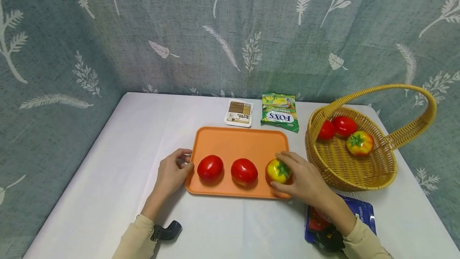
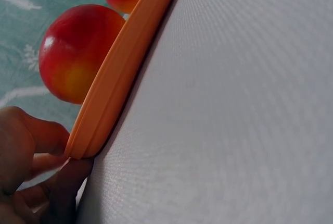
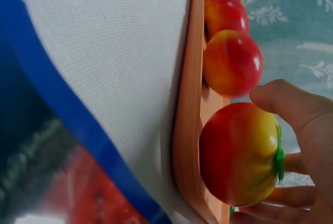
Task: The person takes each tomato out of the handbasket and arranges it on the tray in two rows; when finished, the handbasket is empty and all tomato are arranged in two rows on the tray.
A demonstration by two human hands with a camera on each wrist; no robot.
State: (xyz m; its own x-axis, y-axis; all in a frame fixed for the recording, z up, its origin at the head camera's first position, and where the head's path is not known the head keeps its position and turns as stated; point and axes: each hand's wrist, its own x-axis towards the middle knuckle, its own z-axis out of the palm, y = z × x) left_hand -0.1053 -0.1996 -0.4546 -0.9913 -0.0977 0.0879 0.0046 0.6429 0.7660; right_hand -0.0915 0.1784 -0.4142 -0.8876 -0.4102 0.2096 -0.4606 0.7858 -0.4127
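An orange tray [image 1: 237, 141] lies on the white table. In it are two smooth red fruits [image 1: 210, 168], yellowish low on their sides, and a yellow-and-red tomato [image 1: 277, 172] with a green leafy top. My left hand [image 1: 173, 173] pinches the tray's left rim between thumb and fingers; the left wrist view shows the fingers at the tray corner [image 2: 86, 143]. My right hand [image 1: 305, 175] curves round the tomato, which sits at the tray's right end. In the right wrist view the thumb [image 3: 276, 98] is right by its side and the other fingers are partly hidden behind it.
A wicker basket [image 1: 345, 171] with a tall handle stands at the right, holding two red fruits [image 1: 344, 126] and another tomato [image 1: 360, 143]. Behind the tray lie a green FOX'S packet [image 1: 279, 111] and a small white-edged packet [image 1: 238, 113]. A blue packet [image 1: 366, 213] lies beneath my right forearm.
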